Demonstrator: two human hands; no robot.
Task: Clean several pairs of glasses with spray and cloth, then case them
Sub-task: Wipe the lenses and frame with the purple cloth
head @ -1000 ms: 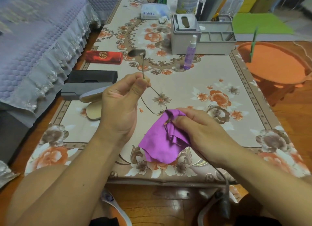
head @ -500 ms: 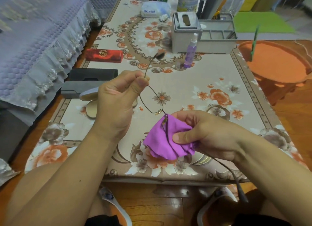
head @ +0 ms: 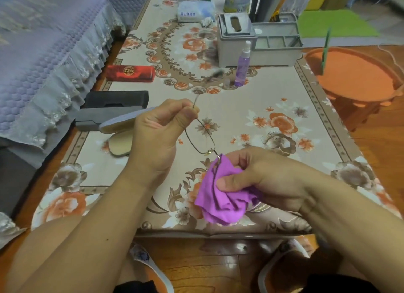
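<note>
My left hand pinches the thin metal-framed glasses at the hinge of one lens, above the table's near half. One temple sticks up and away, blurred. My right hand grips the purple cloth, which is wrapped over the other lens; that lens is hidden inside the cloth. A purple spray bottle stands upright mid-table. To the left lie an open oval case, a grey case, a black case and a red case.
The low table has a floral cover. A grey tissue box and organiser stand behind the spray bottle, with a white packet and bottles at the far end. An orange stool stands to the right, a bed to the left.
The raised temple has swung to the right. My right hand has turned and bunched the cloth tighter over the lens, and both hands have shifted slightly.
</note>
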